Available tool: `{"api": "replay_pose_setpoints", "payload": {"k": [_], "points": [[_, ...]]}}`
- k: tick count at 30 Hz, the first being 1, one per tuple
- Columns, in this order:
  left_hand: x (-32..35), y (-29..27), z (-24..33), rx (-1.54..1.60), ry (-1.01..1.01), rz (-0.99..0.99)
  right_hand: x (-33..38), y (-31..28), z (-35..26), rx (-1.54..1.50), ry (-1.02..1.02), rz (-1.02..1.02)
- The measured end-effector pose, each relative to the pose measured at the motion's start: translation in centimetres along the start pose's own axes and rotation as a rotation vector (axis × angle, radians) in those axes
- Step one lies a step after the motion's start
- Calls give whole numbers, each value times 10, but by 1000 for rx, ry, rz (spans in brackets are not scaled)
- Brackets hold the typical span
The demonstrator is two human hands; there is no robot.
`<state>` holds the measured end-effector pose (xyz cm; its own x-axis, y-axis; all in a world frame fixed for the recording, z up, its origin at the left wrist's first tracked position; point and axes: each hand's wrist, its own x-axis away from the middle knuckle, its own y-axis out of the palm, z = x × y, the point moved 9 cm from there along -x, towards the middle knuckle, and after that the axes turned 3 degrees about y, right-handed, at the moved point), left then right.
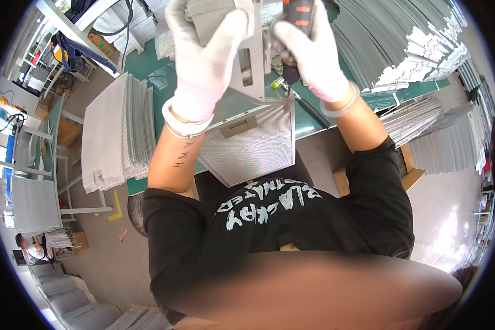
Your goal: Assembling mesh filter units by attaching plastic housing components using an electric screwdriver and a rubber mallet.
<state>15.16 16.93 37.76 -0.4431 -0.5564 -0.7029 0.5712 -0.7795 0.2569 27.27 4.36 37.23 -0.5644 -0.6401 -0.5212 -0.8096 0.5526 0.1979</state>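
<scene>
In the head view, the left hand (206,55), in a white glove, is wrapped around the top of a grey metal bracket (246,60), fingers clamped on it and holding it upright above the bench. The right hand (308,49), also gloved in white, grips an orange and black power screwdriver (298,16), fingers closed tight around its body. The tool's tip points down, just beside the right edge of the bracket.

Below both hands, a mesh filter panel (253,146) in a metal frame lies flat on the green workbench (148,66), its near edge hanging over the bench toward the person's black shirt. A small handle plate (239,127) sits on the panel's far part. The bracket's lower end meets the panel's far edge.

To the left on the bench, a stack of similar mesh panels (118,132) leans on edge. To the far right, heaps of grey metal strips (401,44) cover the bench. A cardboard box (407,170) stands on the floor at the right.
</scene>
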Motion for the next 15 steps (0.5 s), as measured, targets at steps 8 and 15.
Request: {"api": "replay_pose_setpoints", "payload": {"k": [8,15], "points": [[-9,12,17,-256,59,-88,12,-2,7,-34,-18,31],[14,-2,-5,-286,55,-43,-3,0,-13,-141,-52,41]]}}
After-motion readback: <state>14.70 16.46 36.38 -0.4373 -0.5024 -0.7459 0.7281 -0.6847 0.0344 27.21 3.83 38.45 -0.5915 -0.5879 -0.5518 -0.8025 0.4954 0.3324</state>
